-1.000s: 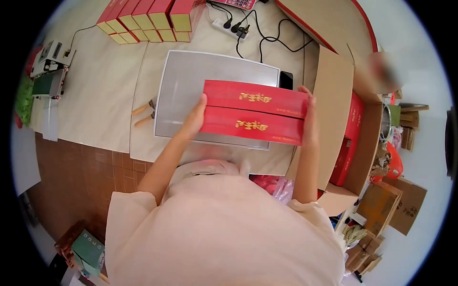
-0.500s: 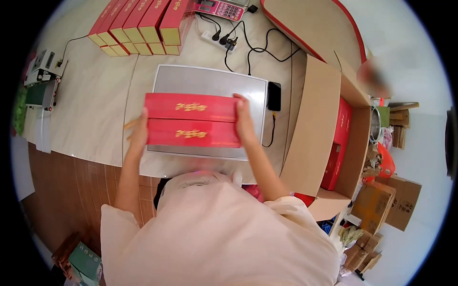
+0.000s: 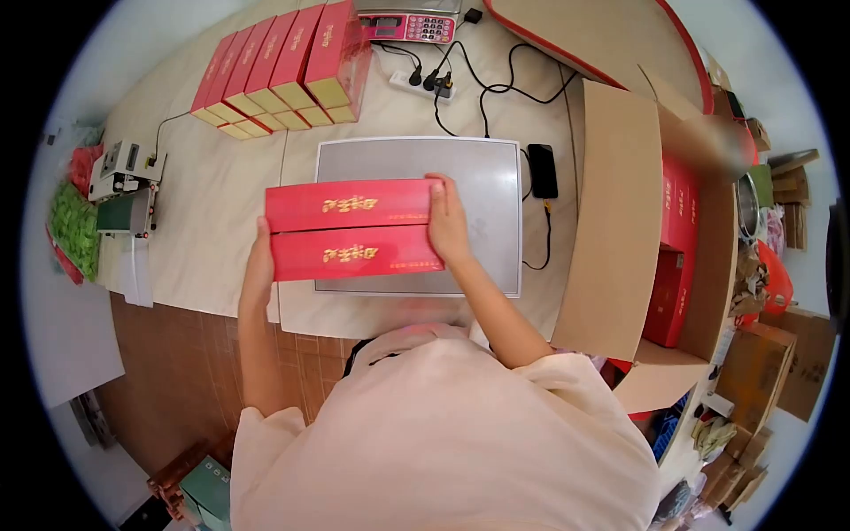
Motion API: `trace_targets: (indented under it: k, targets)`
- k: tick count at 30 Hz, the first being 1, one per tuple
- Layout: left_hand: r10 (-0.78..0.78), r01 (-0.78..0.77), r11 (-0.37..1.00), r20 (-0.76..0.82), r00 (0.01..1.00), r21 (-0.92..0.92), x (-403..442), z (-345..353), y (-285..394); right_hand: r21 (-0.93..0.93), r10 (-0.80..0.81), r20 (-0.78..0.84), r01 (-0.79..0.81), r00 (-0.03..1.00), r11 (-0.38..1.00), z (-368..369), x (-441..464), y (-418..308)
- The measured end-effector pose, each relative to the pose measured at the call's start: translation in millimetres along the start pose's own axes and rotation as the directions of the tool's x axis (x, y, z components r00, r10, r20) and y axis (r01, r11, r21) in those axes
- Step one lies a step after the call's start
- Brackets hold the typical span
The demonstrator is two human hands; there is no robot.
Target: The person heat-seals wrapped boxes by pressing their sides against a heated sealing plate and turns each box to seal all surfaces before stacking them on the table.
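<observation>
Two long red boxes with gold lettering, an upper one [image 3: 354,205] and a lower one [image 3: 354,253], lie side by side between my hands. My left hand [image 3: 258,265] presses on their left ends. My right hand [image 3: 448,221] grips their right ends, its fingers over the upper corner. The boxes are above the left part of a grey panel with a white rim [image 3: 491,221], and their left ends reach past its edge.
Stacked red boxes [image 3: 288,62] stand at the back left. Behind the panel are a power strip [image 3: 423,86], black cables and a pink-keyed device [image 3: 412,28]. A phone [image 3: 543,172] lies right of the panel, beside an open carton [image 3: 611,221] holding red boxes. A small machine [image 3: 128,173] sits far left.
Both hands have carried the two red boxes leftward, from over the panel's right part to its left edge. The camera view has shifted as well.
</observation>
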State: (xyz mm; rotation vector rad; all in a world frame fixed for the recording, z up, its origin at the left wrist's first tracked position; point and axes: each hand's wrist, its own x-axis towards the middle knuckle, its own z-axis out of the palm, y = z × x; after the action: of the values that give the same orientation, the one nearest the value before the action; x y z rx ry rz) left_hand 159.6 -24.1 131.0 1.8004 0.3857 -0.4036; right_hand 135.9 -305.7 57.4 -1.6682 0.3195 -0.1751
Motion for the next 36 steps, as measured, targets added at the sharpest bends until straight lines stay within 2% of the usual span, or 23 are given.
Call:
trace_targets:
  k: [1, 3, 7, 9, 11, 12, 13, 15, 16, 17, 18, 20, 22, 24, 25, 26, 28, 30, 31, 33, 34, 36]
  targets:
    - [0.012, -0.012, 1.0, 0.001, 1.0, 0.004, 6.4, 8.4, 1.3, -0.043, 0.0, -0.049, -0.002, 0.999, 0.999, -10.8, -0.9, 2.0]
    - [0.021, -0.017, 1.0, 0.163, 0.986, -0.026, 24.9, 25.7, -11.4, -0.08, -0.015, -0.108, 0.007, 0.994, 0.997, -34.8, -3.5, 1.9]
    - [0.082, -0.091, 0.995, 0.197, 0.977, 0.038, 35.5, 80.5, -24.6, -0.176, -0.051, -0.223, 0.011, 0.974, 0.984, -87.2, -15.4, 13.1]
    - [0.052, -0.074, 0.993, 0.228, 0.972, 0.089, 29.4, 104.0, -22.4, -0.227, -0.096, -0.248, 0.039, 0.964, 0.973, -108.3, -24.3, 17.1]
    - [0.076, -0.105, 0.991, 0.287, 0.955, 0.088, 28.5, 118.9, -20.1, -0.196, 0.012, -0.32, -0.079, 0.947, 0.977, -122.7, -34.8, 12.9]
    - [0.091, -0.129, 0.987, 0.338, 0.937, 0.091, 28.6, 122.7, -20.4, -0.197, -0.023, -0.329, -0.045, 0.944, 0.979, -127.6, -36.6, 15.8]
    - [0.093, -0.124, 0.99, 0.333, 0.938, 0.074, 28.8, 123.2, -21.2, -0.212, -0.03, -0.318, -0.04, 0.947, 0.976, -128.0, -37.2, 18.6]
    - [0.143, -0.198, 0.964, 0.28, 0.949, 0.177, 32.4, 123.5, -21.2, -0.23, -0.065, -0.337, -0.015, 0.939, 0.973, -127.4, -35.9, 23.2]
    - [0.148, -0.196, 0.968, 0.276, 0.95, 0.158, 38.9, 119.8, -22.2, -0.254, -0.086, -0.336, -0.003, 0.938, 0.967, -120.7, -34.2, 20.5]
    - [0.141, -0.198, 0.96, 0.271, 0.952, 0.196, 49.2, 110.5, -24.8, -0.266, -0.047, -0.32, -0.042, 0.946, 0.963, -113.9, -35.8, 15.6]
    - [0.134, -0.198, 0.952, 0.263, 0.955, 0.234, 59.4, 101.0, -27.0, -0.286, -0.077, -0.307, -0.014, 0.948, 0.958, -102.4, -34.5, 16.0]
    - [0.136, -0.183, 0.965, 0.239, 0.962, 0.187, 78.9, 78.8, -29.5, -0.321, -0.117, -0.27, 0.026, 0.956, 0.947, -78.8, -32.4, 14.2]
    - [0.135, -0.165, 0.976, 0.199, 0.971, 0.14, 85.3, 68.2, -23.9, -0.289, -0.068, -0.238, -0.004, 0.969, 0.957, -59.2, -31.0, 8.9]
    - [0.099, -0.126, 0.987, 0.248, 0.964, 0.095, 84.3, 54.4, -16.4, -0.281, -0.038, -0.212, -0.024, 0.977, 0.959, -50.7, -28.7, 6.1]
    - [0.1, -0.118, 0.991, 0.222, 0.97, 0.07, 82.7, 51.6, -16.4, -0.259, 0.003, -0.212, -0.059, 0.977, 0.964, -47.0, -27.1, 4.3]
    - [0.103, -0.116, 0.992, 0.187, 0.977, 0.057, 81.5, 51.5, -15.8, -0.319, 0.037, -0.203, -0.101, 0.978, 0.942, -47.5, -25.9, 0.0]
    - [0.102, -0.104, 0.994, 0.126, 0.987, 0.015, 80.9, 46.5, -23.1, -0.4, -0.016, -0.163, -0.051, 0.986, 0.915, -54.9, -21.1, 1.6]
    - [0.356, -0.389, 0.865, -0.158, 0.921, -0.317, 77.9, 47.9, -41.6, -0.535, -0.134, -0.157, 0.029, 0.979, 0.845, -58.1, -11.0, -11.9]
    - [0.334, -0.376, 0.864, -0.176, 0.926, -0.336, 63.4, 47.4, -42.4, -0.553, -0.132, -0.13, 0.039, 0.983, 0.832, -57.6, -3.7, -25.1]
    - [0.264, -0.425, 0.831, -0.419, 0.869, -0.358, 25.9, 47.3, -48.0, -0.479, -0.221, 0.009, 0.198, 0.975, 0.855, -50.6, 18.8, -45.9]
    - [0.244, -0.415, 0.831, -0.429, 0.87, -0.369, 11.8, 57.3, -58.9, -0.488, -0.214, 0.028, 0.201, 0.976, 0.849, -46.1, 31.1, -51.3]
    - [0.233, -0.446, 0.805, -0.483, 0.844, -0.391, -14.0, 84.1, -82.0, -0.424, -0.051, 0.359, 0.211, 0.932, 0.881, -32.1, 60.2, -59.1]
